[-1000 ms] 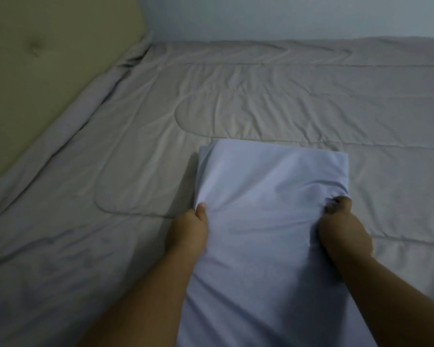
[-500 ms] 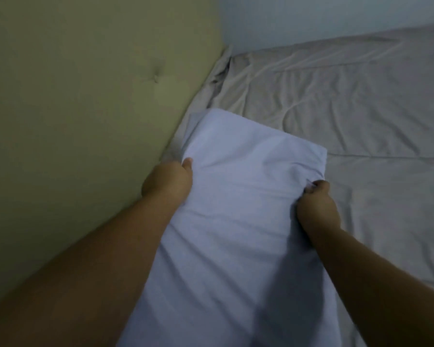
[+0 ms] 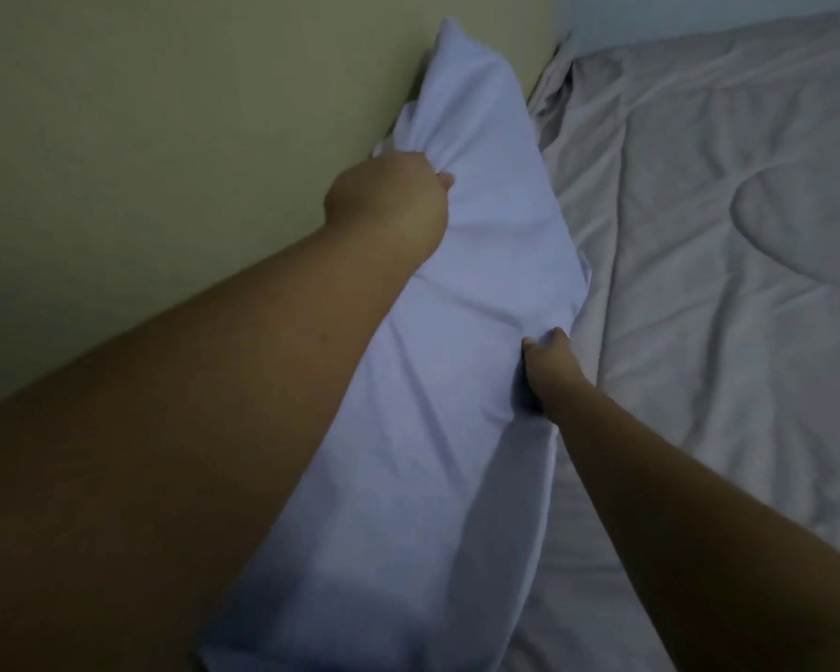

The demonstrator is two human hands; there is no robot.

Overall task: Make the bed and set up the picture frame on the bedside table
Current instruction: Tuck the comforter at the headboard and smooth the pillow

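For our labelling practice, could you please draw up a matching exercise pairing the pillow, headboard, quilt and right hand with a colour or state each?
Things:
1 pillow
2 headboard
3 quilt
4 right hand

Matches:
a grey, wrinkled
b grips the pillow's edge
c olive-yellow
d pale lilac

Pairs: 1-d; 2-c; 3-a; 4-b
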